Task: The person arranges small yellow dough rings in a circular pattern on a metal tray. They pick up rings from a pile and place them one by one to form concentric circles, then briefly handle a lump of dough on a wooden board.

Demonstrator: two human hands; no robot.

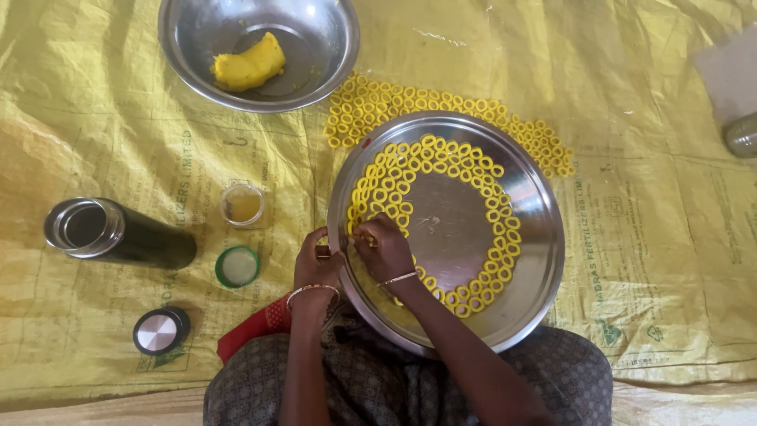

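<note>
A round steel plate rests on my lap, lined with several small yellow dough rings in curved rows. My right hand presses a bit of yellow dough at the plate's left edge, fingers pinched on it. My left hand hovers just outside the rim, fingers curled toward the same piece. More yellow rings lie on the yellow sheet behind the plate. A steel bowl at the top holds a lump of yellow dough.
A dark steel flask lies open on the left, its cap in front of it. A small cup of oil and a green lid sit beside my left hand. A steel vessel shows at the right edge.
</note>
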